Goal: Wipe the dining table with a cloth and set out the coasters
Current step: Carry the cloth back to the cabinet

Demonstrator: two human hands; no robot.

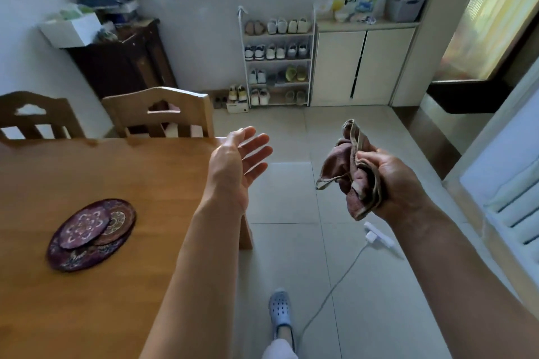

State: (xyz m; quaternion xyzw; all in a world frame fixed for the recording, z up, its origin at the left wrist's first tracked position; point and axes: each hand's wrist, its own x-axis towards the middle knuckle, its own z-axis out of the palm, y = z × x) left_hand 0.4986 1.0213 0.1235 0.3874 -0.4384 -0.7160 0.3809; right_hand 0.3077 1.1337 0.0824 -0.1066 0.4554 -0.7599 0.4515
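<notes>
While the right hand (pixel 388 181) grips the bunched cloth (pixel 351 172) and the left hand (pixel 239 160) hangs open, the soft, light fabric probably needs spreading flat before wiping the table (pixel 122 172).

1. Light wooden chairs with cut-out backs (pixel 157 114): two, side by side.
2. White four-tier shoe rack (pixel 277 61): against the far wall, loaded with shoes.
3. White two-door cabinet (pixel 361 67): just right of the rack.
4. Dark wooden cabinet (pixel 122 67): left corner, white box (pixel 70 29) on top.
5. White power strip with cord (pixel 379 234): on the floor tiles.
</notes>
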